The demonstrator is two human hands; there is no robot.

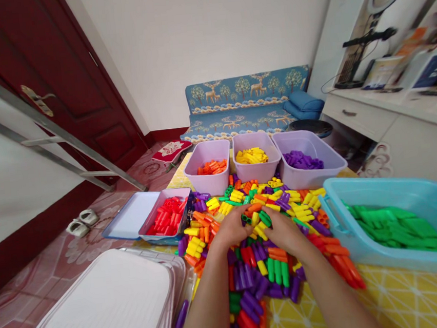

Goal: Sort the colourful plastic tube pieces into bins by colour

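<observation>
My left hand (233, 228) is over the middle of a heap of coloured, finger-shaped plastic pieces. Its thumb and fingers are curled round a green plastic piece (246, 218), with an orange piece (254, 209) at the fingertips. Close by on the right, my right hand (282, 226) has another green plastic piece (265, 219) between thumb and fingers. Yellow pieces (261, 230) lie between the hands. Purple pieces (243, 276), a joined green row (278, 271) and orange-red pieces (341, 260) spread around the wrists. Parts of the heap are hidden beneath both hands.
Lilac tubs behind the heap hold orange (213, 167), yellow (251, 155) and purple pieces (303, 160). A blue tub (394, 183) of green pieces stands right; a tin (167, 235) of red ones stands left. White lids (104, 304) lie front left. A ladder (57, 133) leans beyond.
</observation>
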